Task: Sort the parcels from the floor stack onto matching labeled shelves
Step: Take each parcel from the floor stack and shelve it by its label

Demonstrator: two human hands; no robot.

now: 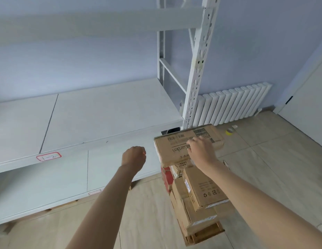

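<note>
The white metal shelf [102, 112] on the left is smooth, with a red-framed label [48, 156] on its front edge. The left hand [134, 156] hangs in the air as a loose fist and holds nothing. To its right, the right hand [201, 150] rests on the flat top parcel [176, 146], fingers curled on its upper face. The cardboard stack [198, 194] below looks uneven; a one-handed pull may tip the boxes, and the parcel may slide away.

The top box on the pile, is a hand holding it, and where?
The right hand rests on the top box, fingers over its far upper face; a firm grip cannot be told.
</note>
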